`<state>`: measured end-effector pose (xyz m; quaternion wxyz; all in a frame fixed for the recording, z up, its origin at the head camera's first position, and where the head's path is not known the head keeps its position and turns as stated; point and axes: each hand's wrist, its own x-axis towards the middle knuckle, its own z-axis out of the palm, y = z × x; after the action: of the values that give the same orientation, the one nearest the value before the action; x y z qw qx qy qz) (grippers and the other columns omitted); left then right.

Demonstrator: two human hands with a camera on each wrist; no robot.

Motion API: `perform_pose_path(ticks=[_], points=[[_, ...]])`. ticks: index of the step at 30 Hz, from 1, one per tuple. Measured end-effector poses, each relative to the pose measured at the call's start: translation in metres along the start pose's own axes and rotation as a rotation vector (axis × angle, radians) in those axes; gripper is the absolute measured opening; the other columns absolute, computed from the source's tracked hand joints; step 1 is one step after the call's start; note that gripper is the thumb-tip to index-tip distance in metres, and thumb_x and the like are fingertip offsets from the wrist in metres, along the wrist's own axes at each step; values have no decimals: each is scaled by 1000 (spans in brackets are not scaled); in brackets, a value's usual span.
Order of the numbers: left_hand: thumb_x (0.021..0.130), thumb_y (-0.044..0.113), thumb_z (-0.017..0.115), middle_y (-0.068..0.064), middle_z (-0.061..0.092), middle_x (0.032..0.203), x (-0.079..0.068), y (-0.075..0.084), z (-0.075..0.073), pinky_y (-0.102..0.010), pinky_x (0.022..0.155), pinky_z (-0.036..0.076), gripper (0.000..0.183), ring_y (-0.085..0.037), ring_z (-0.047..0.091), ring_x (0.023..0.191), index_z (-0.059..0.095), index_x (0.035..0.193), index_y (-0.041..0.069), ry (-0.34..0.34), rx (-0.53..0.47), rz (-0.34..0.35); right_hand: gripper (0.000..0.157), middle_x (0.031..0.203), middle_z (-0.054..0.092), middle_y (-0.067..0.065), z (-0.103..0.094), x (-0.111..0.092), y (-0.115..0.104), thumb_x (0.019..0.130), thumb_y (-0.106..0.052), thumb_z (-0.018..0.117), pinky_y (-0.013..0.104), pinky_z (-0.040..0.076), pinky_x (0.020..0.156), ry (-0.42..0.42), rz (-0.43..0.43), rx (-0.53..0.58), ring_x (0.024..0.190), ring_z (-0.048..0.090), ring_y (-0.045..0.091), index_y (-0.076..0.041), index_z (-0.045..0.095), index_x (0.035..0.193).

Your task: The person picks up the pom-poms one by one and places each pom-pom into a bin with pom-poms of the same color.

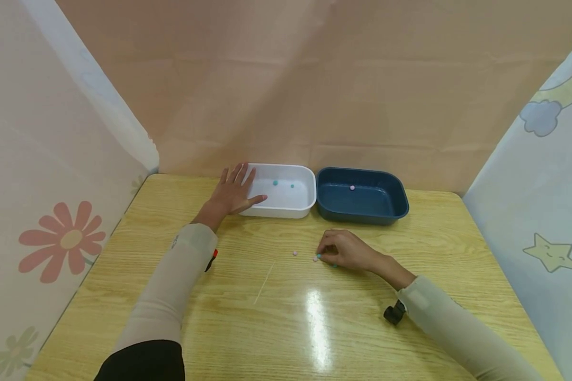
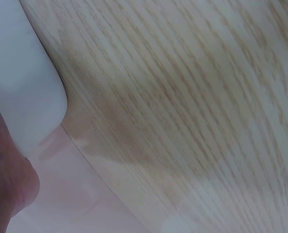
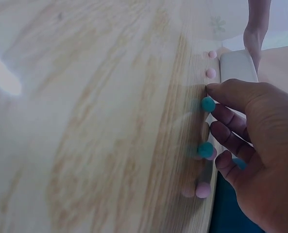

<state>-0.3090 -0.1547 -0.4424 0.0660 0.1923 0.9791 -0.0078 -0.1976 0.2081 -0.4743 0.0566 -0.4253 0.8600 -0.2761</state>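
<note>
With fingers spread, my left hand point(image 1: 232, 193) rests over the left rim of a white rectangular bin point(image 1: 301, 211); in the left wrist view only part of that hand point(image 2: 12, 179) shows against the bin's corner. Two small teal balls, one a larger teal ball point(image 1: 275, 182), lie inside the bin. My right hand point(image 1: 347, 248) is low over the table in front of a dark blue bin point(image 1: 362, 217). Its thumb and index finger pinch a teal ball point(image 3: 208, 104). Another teal ball point(image 3: 205, 149) and a pink ball point(image 3: 202, 190) lie beneath the curled fingers.
The two bins stand side by side near the back wall. A pink ball point(image 1: 352, 188) is in the dark blue bin. To the left of my right hand are two pink balls, the farther pink ball point(image 1: 295, 253) apart from it. Printed panels flank the wooden table point(image 1: 248, 328).
</note>
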Motion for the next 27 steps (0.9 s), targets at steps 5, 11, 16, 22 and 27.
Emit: perform_pose_path(ticks=[5,11,16,22,27], points=[[103,77,22,-16,-14,177,1,0,1,-60,129,-8,98,-34,-12,164,-7,170,12,-9,8,-4,8,99,72,-5,1,-1,0,93,-11,83,31,59,80,2,0,6,89,67,9,-15,82,99],[103,78,21,-15,-15,177,2,-1,2,-60,129,-8,98,-34,-13,164,-8,170,13,-7,7,-8,9,99,73,-5,-1,-1,1,93,-11,82,32,59,80,6,-3,1,90,67,10,-15,82,100],[102,79,20,-15,-15,177,2,-1,2,-60,129,-8,99,-34,-12,164,-9,170,13,-8,23,-8,10,100,73,-5,-4,-1,0,93,-10,82,33,59,81,11,6,-7,91,68,10,-15,81,102],[103,77,22,-16,-14,177,2,-1,1,-60,129,-8,98,-35,-12,164,-7,171,13,-11,2,-4,10,100,73,-5,-7,-1,-1,93,-10,82,33,59,81,7,23,3,92,68,9,-13,81,103],[102,79,19,-14,-18,176,3,-2,2,-59,128,-12,98,-33,-16,163,-12,170,15,-31,6,-13,10,101,74,-4,-10,0,-2,94,-10,81,35,60,81,20,14,9,92,69,10,-12,81,104]])
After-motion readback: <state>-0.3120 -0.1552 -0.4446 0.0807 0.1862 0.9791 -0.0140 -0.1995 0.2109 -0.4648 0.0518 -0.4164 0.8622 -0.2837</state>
